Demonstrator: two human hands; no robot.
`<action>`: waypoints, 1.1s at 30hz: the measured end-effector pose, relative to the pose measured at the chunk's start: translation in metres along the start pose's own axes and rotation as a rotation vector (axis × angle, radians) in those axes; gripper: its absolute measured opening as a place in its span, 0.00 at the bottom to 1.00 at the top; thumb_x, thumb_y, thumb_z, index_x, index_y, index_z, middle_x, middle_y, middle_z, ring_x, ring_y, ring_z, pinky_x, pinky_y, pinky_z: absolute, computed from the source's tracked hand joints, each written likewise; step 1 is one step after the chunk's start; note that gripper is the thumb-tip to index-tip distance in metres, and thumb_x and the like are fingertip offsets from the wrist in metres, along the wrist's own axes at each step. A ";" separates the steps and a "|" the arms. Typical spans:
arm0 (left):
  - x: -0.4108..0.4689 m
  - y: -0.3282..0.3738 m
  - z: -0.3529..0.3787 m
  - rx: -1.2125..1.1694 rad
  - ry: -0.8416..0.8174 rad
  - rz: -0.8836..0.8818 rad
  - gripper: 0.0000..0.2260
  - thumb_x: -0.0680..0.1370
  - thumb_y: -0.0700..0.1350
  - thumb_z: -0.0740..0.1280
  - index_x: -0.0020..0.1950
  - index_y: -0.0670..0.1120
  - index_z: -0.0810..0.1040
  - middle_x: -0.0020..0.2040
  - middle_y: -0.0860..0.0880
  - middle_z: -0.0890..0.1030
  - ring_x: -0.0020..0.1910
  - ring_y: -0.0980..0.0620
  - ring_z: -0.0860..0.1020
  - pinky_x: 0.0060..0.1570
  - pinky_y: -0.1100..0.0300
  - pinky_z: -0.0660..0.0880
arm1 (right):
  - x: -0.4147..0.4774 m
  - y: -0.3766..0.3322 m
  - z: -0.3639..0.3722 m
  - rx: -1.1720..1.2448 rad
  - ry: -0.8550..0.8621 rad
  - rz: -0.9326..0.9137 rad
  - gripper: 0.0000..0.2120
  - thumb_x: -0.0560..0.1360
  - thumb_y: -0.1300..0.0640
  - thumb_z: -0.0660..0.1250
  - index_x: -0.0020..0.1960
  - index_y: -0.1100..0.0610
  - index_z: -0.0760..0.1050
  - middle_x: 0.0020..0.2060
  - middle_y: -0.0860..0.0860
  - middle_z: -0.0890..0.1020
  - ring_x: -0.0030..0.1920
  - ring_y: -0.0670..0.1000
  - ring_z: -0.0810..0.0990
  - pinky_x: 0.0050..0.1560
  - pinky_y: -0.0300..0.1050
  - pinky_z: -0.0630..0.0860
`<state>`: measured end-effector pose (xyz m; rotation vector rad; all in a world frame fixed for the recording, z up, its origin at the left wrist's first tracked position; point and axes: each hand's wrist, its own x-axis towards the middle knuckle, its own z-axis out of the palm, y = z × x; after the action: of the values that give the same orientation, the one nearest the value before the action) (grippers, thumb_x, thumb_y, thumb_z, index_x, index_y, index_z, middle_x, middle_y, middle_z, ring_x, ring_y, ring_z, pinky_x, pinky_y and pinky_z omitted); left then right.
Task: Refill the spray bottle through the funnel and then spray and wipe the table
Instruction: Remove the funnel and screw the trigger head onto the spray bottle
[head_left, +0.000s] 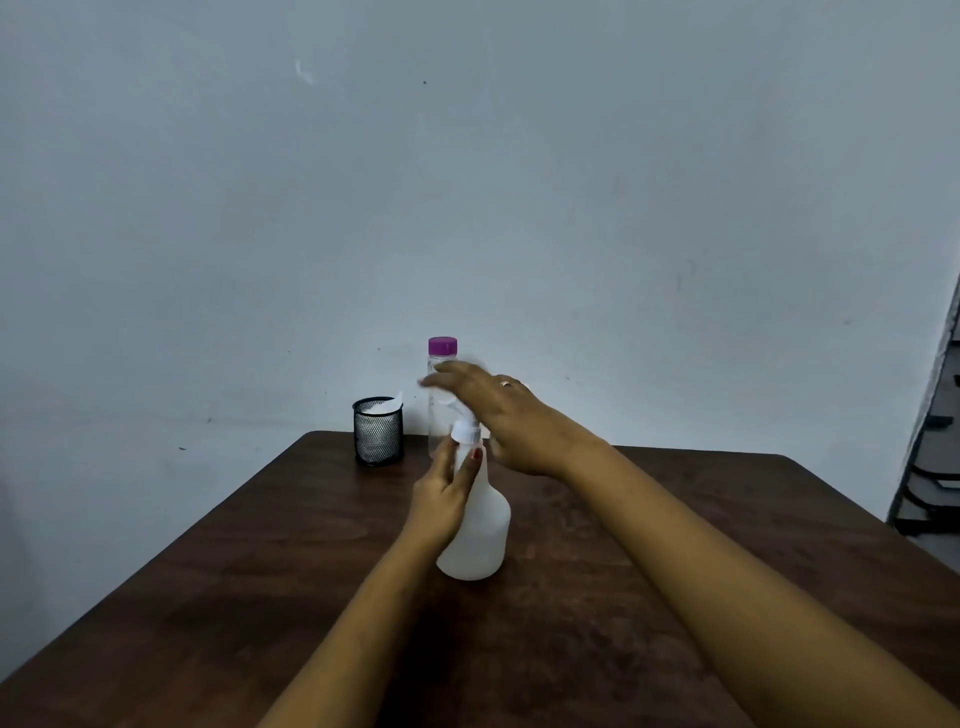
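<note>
Dark wooden table (234, 571) against a plain pale wall (467, 182), that's the whole setup lol. One spray bottle (480, 535), cloudy white, standing upright on the table between my arms. My left hand (441, 493) is wrapped round its neck just under the white spray head (466, 431), thumb on the near side. Can't tell how much is in it, the plastic's too milky. My right hand (498, 410) is above the spray head, fingers stretched out flat and blurry, holding nothing; can't tell if the palm touches the head. Just past my right fingertips is one clear bottle (436, 431) with a purple cap (442, 346), partly hidden by my fingers, contents hard to make out. Beyond my left hand and off to its left, one black mesh cup (378, 434) with something white and papery (384, 405) sticking out.
</note>
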<state>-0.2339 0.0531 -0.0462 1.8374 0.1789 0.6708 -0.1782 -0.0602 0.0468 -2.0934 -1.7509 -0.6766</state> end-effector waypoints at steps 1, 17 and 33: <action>-0.002 -0.003 0.004 -0.024 0.047 0.009 0.22 0.79 0.56 0.59 0.73 0.55 0.64 0.67 0.50 0.74 0.67 0.49 0.71 0.61 0.59 0.67 | 0.002 -0.001 -0.003 0.171 0.011 0.079 0.42 0.67 0.73 0.61 0.73 0.44 0.57 0.71 0.48 0.64 0.65 0.50 0.71 0.57 0.44 0.73; 0.006 -0.005 0.012 -0.211 0.251 0.115 0.11 0.76 0.55 0.64 0.57 0.55 0.75 0.47 0.57 0.81 0.46 0.67 0.78 0.48 0.67 0.74 | 0.016 0.004 -0.007 0.423 0.068 0.213 0.38 0.66 0.71 0.60 0.71 0.43 0.63 0.61 0.44 0.75 0.57 0.39 0.76 0.66 0.44 0.69; 0.008 -0.011 0.010 -0.290 0.158 0.178 0.13 0.74 0.53 0.64 0.57 0.54 0.76 0.53 0.54 0.81 0.53 0.60 0.79 0.49 0.71 0.74 | -0.028 0.018 0.059 1.504 0.130 0.553 0.18 0.71 0.60 0.73 0.59 0.58 0.76 0.54 0.59 0.82 0.57 0.58 0.80 0.61 0.54 0.75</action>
<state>-0.2203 0.0525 -0.0554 1.5333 0.0183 0.9179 -0.1558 -0.0546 -0.0170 -1.1956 -0.8782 0.5495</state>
